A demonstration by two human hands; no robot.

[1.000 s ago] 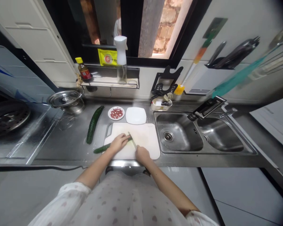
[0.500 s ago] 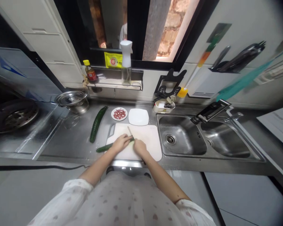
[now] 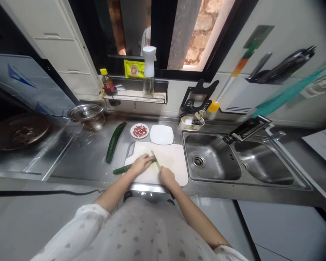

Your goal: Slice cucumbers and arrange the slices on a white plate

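My left hand (image 3: 141, 164) is closed over a cucumber (image 3: 121, 169), pressing it on the white cutting board (image 3: 174, 159). The cucumber's near end sticks out past the board's left edge, and its other end shows just beyond my fingers. In my right hand (image 3: 167, 177) is a knife (image 3: 155, 160), its blade standing across the cucumber's right end by my left fingertips. A second, whole cucumber (image 3: 115, 143) lies on the steel counter left of the board. Behind the board are a small plate of chopped red pieces (image 3: 139, 131) and a white square plate (image 3: 162, 134).
To the right is a double sink (image 3: 212, 174) with a black faucet (image 3: 244, 130). A lidded steel pot (image 3: 87, 115) stands at the back left. Above the counter, a shelf (image 3: 136, 96) carries a sauce bottle (image 3: 107, 81) and a spray bottle (image 3: 149, 70).
The knife and my right hand have shifted slightly right and nearer to me, away from my left hand. The whole view has slid a little to the right.
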